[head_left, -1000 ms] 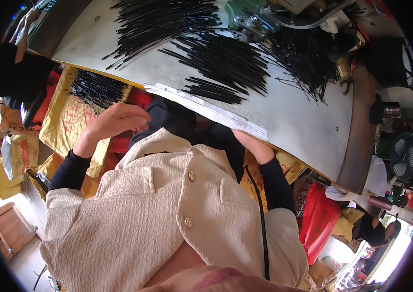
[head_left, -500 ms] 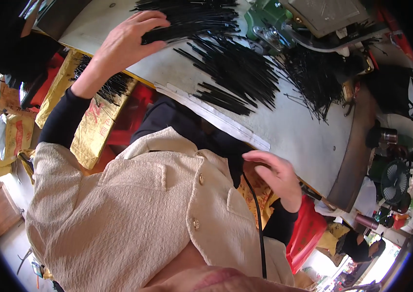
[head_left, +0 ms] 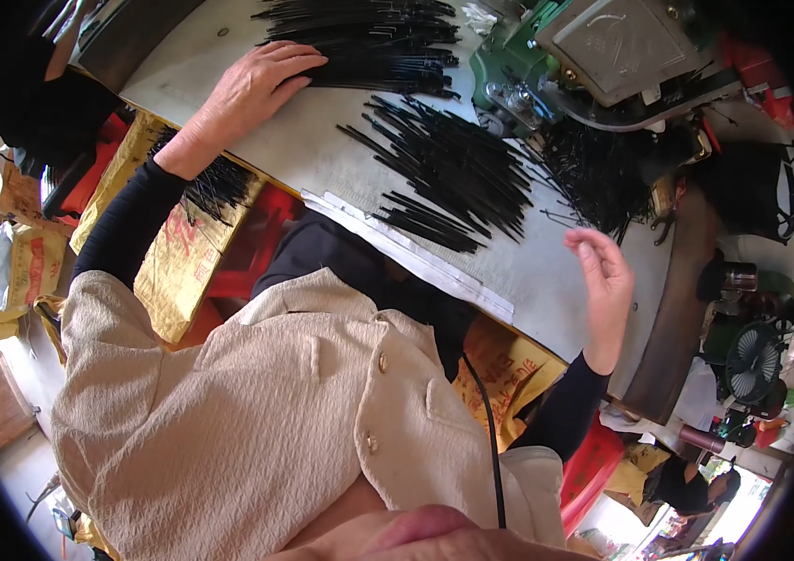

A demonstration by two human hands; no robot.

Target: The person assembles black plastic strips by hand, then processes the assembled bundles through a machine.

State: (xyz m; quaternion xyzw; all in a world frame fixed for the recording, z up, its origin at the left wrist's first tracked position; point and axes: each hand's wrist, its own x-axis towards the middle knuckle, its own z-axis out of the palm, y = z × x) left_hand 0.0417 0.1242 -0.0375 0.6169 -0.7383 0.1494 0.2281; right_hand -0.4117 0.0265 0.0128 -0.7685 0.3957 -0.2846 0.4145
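Thin black strips lie in piles on the pale worktable (head_left: 565,309). At the far pile (head_left: 373,56), my left hand (head_left: 261,84) rests by the strips' left ends, fingers stretched out and thumb apart. Its fingertips touch the strips; I see nothing gripped. Nearer and right of it, a second pile (head_left: 457,159) lies slanted, with a smaller row of strips (head_left: 434,224) along its near side. Over the table's right part my right hand (head_left: 604,290) is raised, fingers loosely bent and apart, with nothing visible in them. It is nearest to a tangled black heap (head_left: 602,173).
A green machine (head_left: 509,65) with a grey metal cover (head_left: 621,47) stands at the far right. A white strip (head_left: 406,252) runs along the table's near edge. Yellow sacks (head_left: 182,266) and a red stool (head_left: 261,234) are below left. A fan (head_left: 754,360) stands right.
My right hand has risen from beside the table's near edge to above its right part. My left hand has shifted slightly downward at the far pile, whose strips look more evenly lined up.
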